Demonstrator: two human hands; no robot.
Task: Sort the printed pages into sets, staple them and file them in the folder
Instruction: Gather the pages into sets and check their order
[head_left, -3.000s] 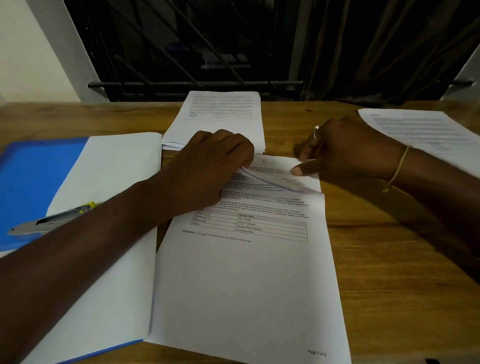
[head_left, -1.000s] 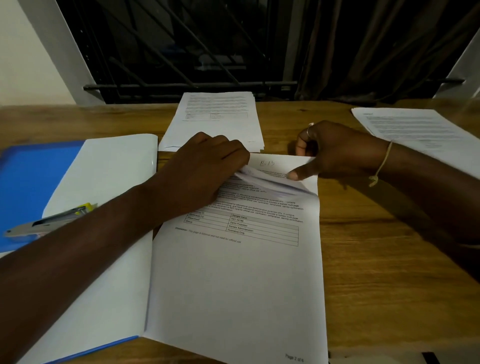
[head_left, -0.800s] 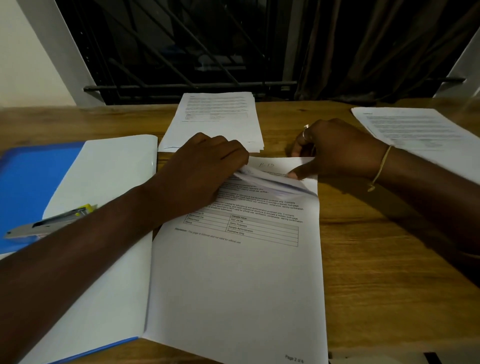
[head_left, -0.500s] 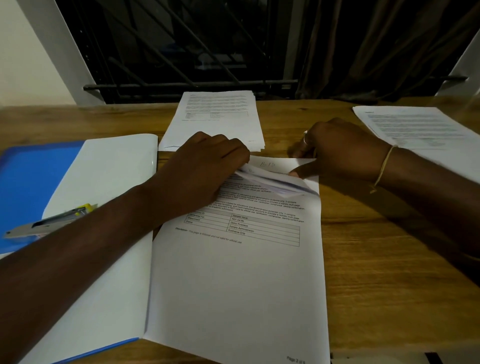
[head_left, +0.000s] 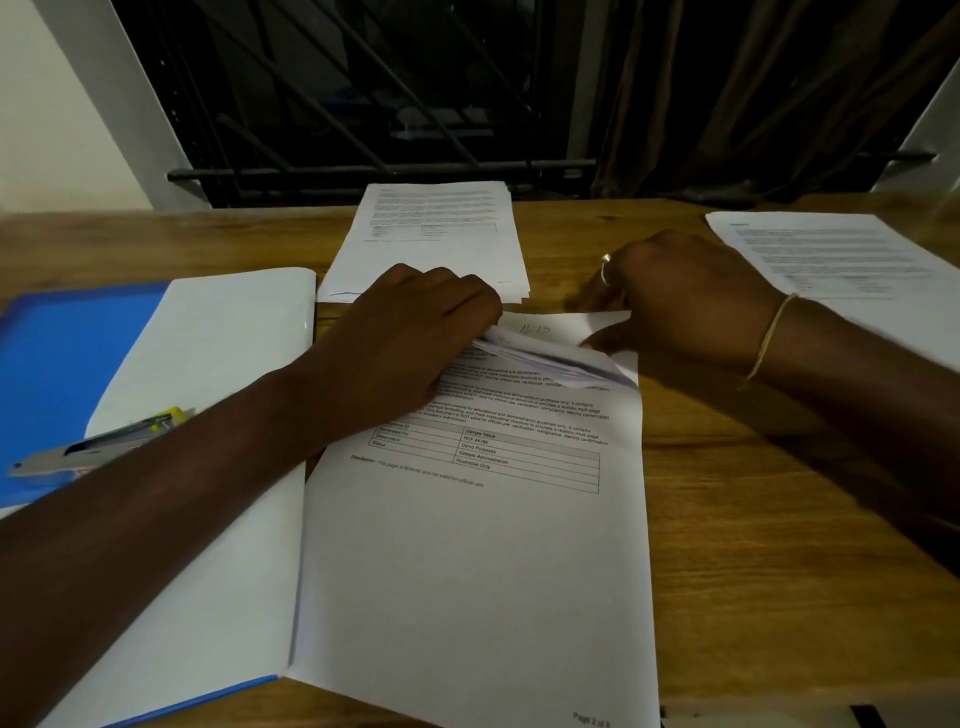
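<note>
Pages (head_left: 467, 571) lie stacked at the middle of the tabletop's near edge; left hand (head_left: 415, 343) curls round the lifted far corners of the top sheets; right hand (head_left: 685, 296) pinches the far right corner; pulling against either grip could crease or tear a sheet, or skew the stack toward the folder (head_left: 62, 364).
</note>
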